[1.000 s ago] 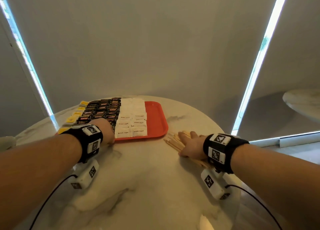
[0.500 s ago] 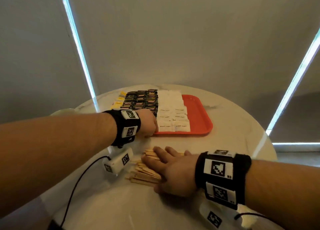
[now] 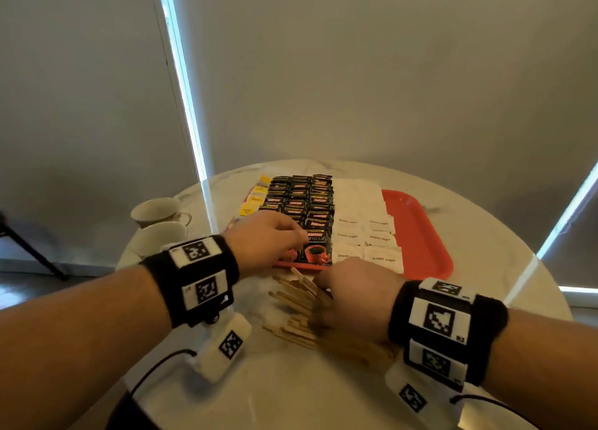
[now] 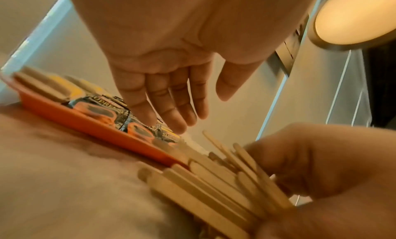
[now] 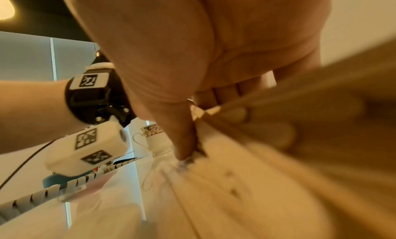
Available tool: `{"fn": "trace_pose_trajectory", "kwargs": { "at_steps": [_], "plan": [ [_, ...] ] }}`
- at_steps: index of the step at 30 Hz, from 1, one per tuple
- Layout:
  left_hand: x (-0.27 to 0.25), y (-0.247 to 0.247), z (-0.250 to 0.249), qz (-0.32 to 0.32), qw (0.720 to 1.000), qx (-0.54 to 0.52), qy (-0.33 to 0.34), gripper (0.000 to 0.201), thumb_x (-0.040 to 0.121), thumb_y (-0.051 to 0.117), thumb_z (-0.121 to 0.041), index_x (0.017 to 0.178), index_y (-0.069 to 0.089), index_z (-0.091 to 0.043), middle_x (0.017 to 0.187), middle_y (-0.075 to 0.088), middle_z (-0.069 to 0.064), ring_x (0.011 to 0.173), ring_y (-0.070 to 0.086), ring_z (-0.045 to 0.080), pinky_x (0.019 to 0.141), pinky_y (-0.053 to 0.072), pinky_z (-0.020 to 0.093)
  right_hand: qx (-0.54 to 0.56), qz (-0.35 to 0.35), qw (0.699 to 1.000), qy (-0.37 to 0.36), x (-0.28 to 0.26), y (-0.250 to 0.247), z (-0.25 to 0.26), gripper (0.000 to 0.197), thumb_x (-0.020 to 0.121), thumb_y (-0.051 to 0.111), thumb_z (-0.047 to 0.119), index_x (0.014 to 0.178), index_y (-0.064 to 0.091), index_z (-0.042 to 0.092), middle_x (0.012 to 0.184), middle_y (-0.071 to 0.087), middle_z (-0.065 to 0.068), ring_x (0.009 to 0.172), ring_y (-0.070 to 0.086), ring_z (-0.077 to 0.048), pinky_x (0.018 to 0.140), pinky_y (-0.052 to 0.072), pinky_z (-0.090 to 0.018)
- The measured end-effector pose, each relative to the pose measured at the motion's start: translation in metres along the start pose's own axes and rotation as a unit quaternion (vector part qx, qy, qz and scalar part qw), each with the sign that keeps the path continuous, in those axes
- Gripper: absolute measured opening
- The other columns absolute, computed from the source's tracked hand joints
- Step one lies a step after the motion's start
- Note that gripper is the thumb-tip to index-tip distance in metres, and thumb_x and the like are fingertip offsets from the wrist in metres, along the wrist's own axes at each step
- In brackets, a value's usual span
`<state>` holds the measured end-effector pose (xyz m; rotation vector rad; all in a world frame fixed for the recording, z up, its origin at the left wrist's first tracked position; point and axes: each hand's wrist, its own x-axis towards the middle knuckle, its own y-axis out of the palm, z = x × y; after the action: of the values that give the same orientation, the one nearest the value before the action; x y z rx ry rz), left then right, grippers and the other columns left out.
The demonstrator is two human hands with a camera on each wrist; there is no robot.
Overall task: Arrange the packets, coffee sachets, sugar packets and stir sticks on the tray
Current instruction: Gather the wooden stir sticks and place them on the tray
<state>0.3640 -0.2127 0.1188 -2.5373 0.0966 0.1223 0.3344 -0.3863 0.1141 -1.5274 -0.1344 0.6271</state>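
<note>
Most stir sticks hidden — right hand covering.

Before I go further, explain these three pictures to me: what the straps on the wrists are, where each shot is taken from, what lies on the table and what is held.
No machine here: a person works with bare hands. The black wristbands carry printed markers and small cameras. One picture comes from a head-worn camera; the other two look along each hand from the wrists.

On the round marble table sits a red tray with rows of yellow packets, dark coffee sachets and white brown-sugar packets. Two cups stand at the left. Wooden stir sticks lie off the tray, in front of it.

The left hand rests open, its fingers touching the sachets. The right hand grips a bundle of the sticks.
</note>
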Motion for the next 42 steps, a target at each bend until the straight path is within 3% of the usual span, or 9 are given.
{"fn": "trace_pose_trajectory", "kwargs": {
  "at_steps": [8,17,21,24,26,30,34,38,42],
  "plan": [
    [-0.011,-0.022,0.019,-0.101,0.979,-0.173,0.036,0.013,0.100,0.066,-0.029,0.098,0.076,-0.022,0.102,0.076,0.006,0.095,0.070,0.024,0.099,0.056,0.059,0.129,-0.072,0.989,0.006,0.008,-0.003,-0.001,0.014,0.101,0.056,0.042,0.103,0.060,0.029,0.093,0.064,0.006,0.083,0.060,-0.013,0.067,0.047,-0.030],
    [-0.017,-0.014,-0.009,-0.046,0.950,-0.270,0.151,0.027,0.107,0.052,-0.013,0.131,0.065,-0.013,0.120,0.073,0.006,0.109,0.072,0.018,0.093,0.061,0.036,0.308,-0.180,0.933,-0.043,0.016,-0.031,-0.004,0.018,0.106,0.046,0.042,0.095,0.054,0.031,0.078,0.063,0.002,0.063,0.057,-0.012,0.063,0.054,-0.036],
    [0.001,-0.012,-0.024,-0.041,0.941,-0.270,0.199,0.051,0.102,0.050,0.009,0.148,0.050,-0.013,0.135,0.066,0.007,0.118,0.068,0.019,0.100,0.058,0.034,0.499,-0.166,0.848,-0.065,0.023,-0.038,-0.011,0.030,0.107,0.044,0.045,0.107,0.060,0.020,0.071,0.057,0.000,0.056,0.051,-0.013,0.056,0.048,-0.031],
    [0.016,-0.012,-0.031,-0.033,0.936,-0.272,0.221,0.057,0.102,0.053,0.007,0.153,0.045,-0.017,0.134,0.068,0.007,0.118,0.070,0.019,0.102,0.057,0.040,0.657,-0.143,0.737,-0.077,0.030,-0.040,-0.018,0.034,0.107,0.045,0.044,0.119,0.060,0.016,0.071,0.052,-0.002,0.055,0.046,-0.017,0.053,0.042,-0.033],
    [0.025,-0.012,-0.038,-0.025,0.930,-0.287,0.226,0.054,0.103,0.054,0.003,0.152,0.046,-0.017,0.124,0.073,0.003,0.110,0.072,0.016,0.098,0.059,0.039,0.694,-0.143,0.701,-0.076,0.035,-0.042,-0.024,0.035,0.105,0.046,0.048,0.118,0.059,0.018,0.069,0.049,-0.002,0.052,0.042,-0.016,0.050,0.037,-0.029],
    [0.039,-0.015,-0.052,-0.016,0.933,-0.249,0.259,0.045,0.104,0.055,-0.004,0.147,0.053,-0.016,0.127,0.073,0.003,0.113,0.071,0.021,0.094,0.060,0.041,0.717,-0.123,0.678,-0.106,0.043,-0.047,-0.032,0.049,0.093,0.055,0.063,0.112,0.056,0.019,0.065,0.040,-0.001,0.050,0.034,-0.014,0.047,0.031,-0.023],
    [0.052,-0.017,-0.061,-0.018,0.921,-0.266,0.283,0.041,0.105,0.053,-0.005,0.144,0.056,-0.016,0.129,0.072,0.006,0.114,0.071,0.025,0.091,0.061,0.041,0.705,-0.135,0.681,-0.142,0.053,-0.056,-0.037,0.038,0.086,0.064,0.054,0.099,0.053,0.019,0.062,0.038,0.001,0.048,0.031,-0.014,0.045,0.029,-0.022],
    [0.063,-0.024,-0.058,-0.048,0.900,-0.341,0.269,0.033,0.110,0.046,-0.025,0.140,0.058,-0.018,0.128,0.072,0.006,0.110,0.072,0.025,0.087,0.057,0.037,0.766,-0.185,0.605,-0.116,0.065,-0.070,-0.045,0.032,0.094,0.066,0.045,0.097,0.051,0.017,0.061,0.037,0.003,0.047,0.030,-0.010,0.042,0.028,-0.020],
    [0.066,-0.024,-0.040,-0.037,0.897,-0.346,0.271,0.067,0.091,0.055,-0.067,0.132,0.062,-0.014,0.111,0.071,0.003,0.095,0.068,0.020,0.079,0.054,0.036,0.827,-0.229,0.509,-0.061,0.072,-0.090,-0.064,0.033,0.096,0.065,0.046,0.095,0.048,0.017,0.061,0.035,0.005,0.049,0.029,-0.007,0.039,0.030,-0.019]
  ]
}}
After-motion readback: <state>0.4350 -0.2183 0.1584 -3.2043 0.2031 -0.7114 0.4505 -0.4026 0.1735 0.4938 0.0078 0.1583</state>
